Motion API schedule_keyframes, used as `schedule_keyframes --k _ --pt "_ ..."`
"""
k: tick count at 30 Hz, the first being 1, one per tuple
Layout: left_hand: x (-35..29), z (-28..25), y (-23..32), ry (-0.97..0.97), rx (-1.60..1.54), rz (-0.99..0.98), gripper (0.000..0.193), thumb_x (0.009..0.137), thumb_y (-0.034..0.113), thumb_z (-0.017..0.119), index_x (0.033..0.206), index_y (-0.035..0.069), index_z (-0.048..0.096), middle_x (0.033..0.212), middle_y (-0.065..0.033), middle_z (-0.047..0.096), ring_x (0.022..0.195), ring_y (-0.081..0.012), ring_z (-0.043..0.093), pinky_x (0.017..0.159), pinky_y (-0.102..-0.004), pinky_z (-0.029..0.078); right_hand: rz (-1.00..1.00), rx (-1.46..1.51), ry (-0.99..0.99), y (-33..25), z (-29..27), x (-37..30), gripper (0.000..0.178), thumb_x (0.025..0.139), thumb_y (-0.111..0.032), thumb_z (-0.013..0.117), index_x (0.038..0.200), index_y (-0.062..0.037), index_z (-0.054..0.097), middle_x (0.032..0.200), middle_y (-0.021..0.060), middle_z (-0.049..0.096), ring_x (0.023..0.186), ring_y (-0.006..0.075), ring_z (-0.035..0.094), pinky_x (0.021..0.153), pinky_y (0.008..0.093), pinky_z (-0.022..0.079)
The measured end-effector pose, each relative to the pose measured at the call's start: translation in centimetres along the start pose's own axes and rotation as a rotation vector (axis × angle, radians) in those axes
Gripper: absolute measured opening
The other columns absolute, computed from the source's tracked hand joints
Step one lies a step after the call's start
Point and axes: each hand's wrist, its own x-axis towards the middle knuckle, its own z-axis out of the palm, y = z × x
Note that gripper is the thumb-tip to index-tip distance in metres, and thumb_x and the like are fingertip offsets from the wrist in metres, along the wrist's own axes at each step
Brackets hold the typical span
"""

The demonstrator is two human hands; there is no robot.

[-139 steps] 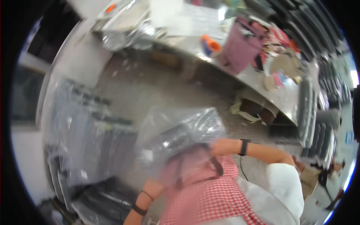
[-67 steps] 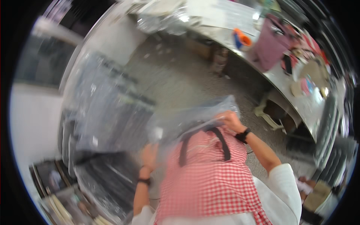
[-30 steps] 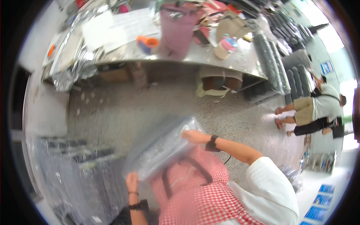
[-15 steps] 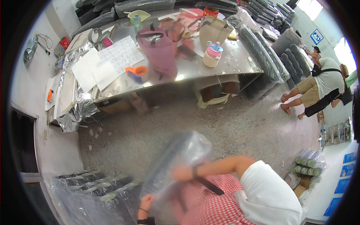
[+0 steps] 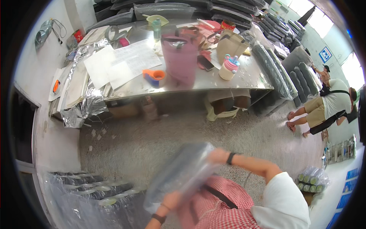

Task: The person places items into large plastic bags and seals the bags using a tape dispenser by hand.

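A dark grey roll in a clear plastic bag (image 5: 179,173) hangs slantwise in front of my body, blurred by motion. My right hand (image 5: 218,156), with a black band at the wrist, grips its far right end. Lower down, my left hand (image 5: 172,200) is closed on the near left end; both hands are smeared, so single fingers barely show. A red-and-white checked apron (image 5: 228,194) with a dark strap lies against the bag on my side.
Several bagged dark rolls (image 5: 99,191) stand at the lower left. Ahead is a metal table (image 5: 126,89) bearing papers, a pink bag (image 5: 179,65), an orange tape dispenser (image 5: 154,75) and a bottle (image 5: 229,68). Bundled green-ended rolls (image 5: 312,180) sit at right. Another person (image 5: 324,103) bends over at far right.
My right hand has moved from the bag's middle to its far right end. My left hand has shifted right and up onto the bag. The view has turned slightly.
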Motion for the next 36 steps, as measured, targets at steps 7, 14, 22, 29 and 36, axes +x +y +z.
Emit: schedule_keyframes --k 7,14,22,29,36 --pt "2.1 1.4 -7.2 -0.142 -0.824 -0.227 0.047 0.098 0.045 0.039 0.068 0.011 0.052 0.061 0.0067 0.045 0.053 -0.0062 0.039 0.048 -0.0239 0.032 -0.279 0.250 0.454 -10.6 -2.8 3.0 0.028 0.076 -0.024 0.063 0.095 -0.0044 0.061 0.097 0.0162 0.063 0.092 0.0304 0.062 0.079 0.0405 0.050" --pt "-1.3 1.9 -8.7 -0.102 -0.676 -0.292 0.040 0.097 0.036 0.043 0.079 0.003 0.057 0.064 0.0021 0.052 0.060 -0.0118 0.046 0.056 -0.0287 0.041 -0.415 0.192 0.314 -16.1 5.0 8.9 0.012 0.068 -0.020 0.064 0.072 -0.0088 0.061 0.055 0.0074 0.060 0.053 0.0284 0.064 0.045 0.0412 0.050" --pt "-6.4 -5.2 -10.3 0.013 0.421 -0.979 0.024 0.090 0.021 0.048 0.076 0.008 0.062 0.077 -0.0158 0.066 0.071 -0.0333 0.065 0.062 -0.0475 0.050 -0.396 0.560 -0.292 -13.4 1.0 12.0 0.044 0.059 -0.037 0.081 0.083 -0.0022 0.069 0.072 0.0131 0.067 0.074 0.0312 0.066 0.067 0.0420 0.051" --pt "3.2 2.8 -2.0 0.521 0.410 -0.205 0.008 0.081 0.012 0.054 0.079 0.004 0.051 0.075 -0.0160 0.055 0.071 -0.0323 0.056 0.061 -0.0449 0.044 -0.448 0.485 -0.318 -14.3 -3.6 13.6 0.039 0.061 -0.039 0.080 0.072 -0.0029 0.069 0.068 0.0124 0.067 0.069 0.0288 0.066 0.064 0.0394 0.051" --pt "3.1 3.0 -5.4 0.158 -0.056 -0.255 0.026 0.092 0.022 0.050 0.077 0.002 0.050 0.067 -0.0188 0.058 0.065 -0.0395 0.058 0.052 -0.0443 0.042 0.170 0.073 -0.043 1.0 -4.9 2.0 0.030 0.078 -0.034 0.067 0.099 -0.0140 0.066 0.081 0.0077 0.066 0.070 0.0250 0.065 0.060 0.0379 0.052"
